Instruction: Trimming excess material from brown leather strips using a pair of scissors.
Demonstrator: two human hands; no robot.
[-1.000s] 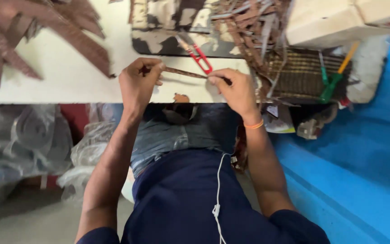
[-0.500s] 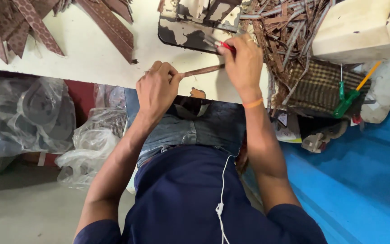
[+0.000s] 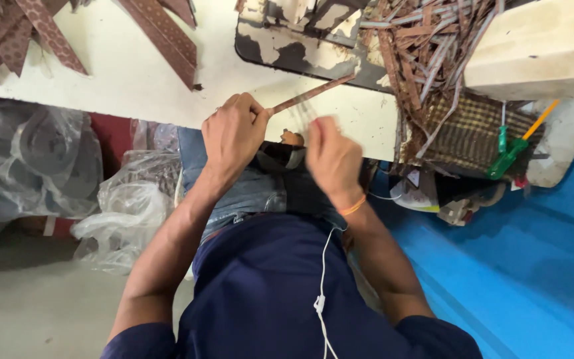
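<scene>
— Cream-coloured worktable (image 3: 134, 80) across the top, scuffed, with a worn black-and-cream machine base (image 3: 300, 46) set on it. What sits around that base?

— Just right of the base, a tangled heap of brown and grey strip offcuts (image 3: 426, 53). Past the heap, a cream box (image 3: 533, 46), and below the heap a woven brown mat (image 3: 466, 133) with a green-handled tool (image 3: 509, 156) lying on it. Well left of the base, flat brown patterned strips (image 3: 161, 40) lie fanned on the table.

— And the hands?

— Left hand (image 3: 234, 136) is just below the base, at the table's near edge, curled closed with thumb and fingers pinching one end of a narrow brown strip (image 3: 310, 95). The strip slants up from that pinch toward the base's lower edge.

— The right one?

— Right hand (image 3: 332, 159) is below the base too, near the strip's lower end, an orange band at its wrist. It is motion-blurred; I cannot tell how far its fingers are open or whether it holds anything.

— Under the table?

— Clear plastic bags (image 3: 127, 206), left of the person's lap, and a blue surface (image 3: 533, 266) to the right.
</scene>
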